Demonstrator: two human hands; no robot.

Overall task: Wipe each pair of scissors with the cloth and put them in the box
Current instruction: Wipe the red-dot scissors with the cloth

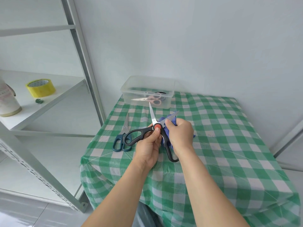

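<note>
**Black kitchen scissors held open, one blade wrapped in the blue cloth**

Above the middle of the worktop point(229, 145), draped in a green-and-white checked cover: black-handled scissors point(153, 126) with an orange-red pivot button, blades spread wide apart. Left hand point(150, 145) closed around the scissors just below the pivot, thumb pressing by the button, one handle loop sticking out to the left. Right hand point(179, 135) closed on the blue cloth point(164, 126), bunched around the right-pointing blade, thumb on top; only that blade's tip showing past the cloth. Other blade, serrated, bare and pointing up and away toward the box. Second handle loop hanging down between the two wrists.

Flat on the worktop just left of the hands: a pair of dark teal-handled scissors point(123, 136), shut, blades pointing away, handles toward the near edge, partly overlapped in view by the black loop.

At the far edge of the worktop, against the wall: a clear plastic box point(147, 91), lidless. Inside, pink-handled scissors point(150, 99) lying flat, tips to the left, with something dark behind them, too blurred through the plastic to name.

Off to the left, on a white metal shelf point(54, 99): a yellow roll of tape point(40, 87), a small green scrap beside it, and a larger pale roll at the frame edge.
</note>
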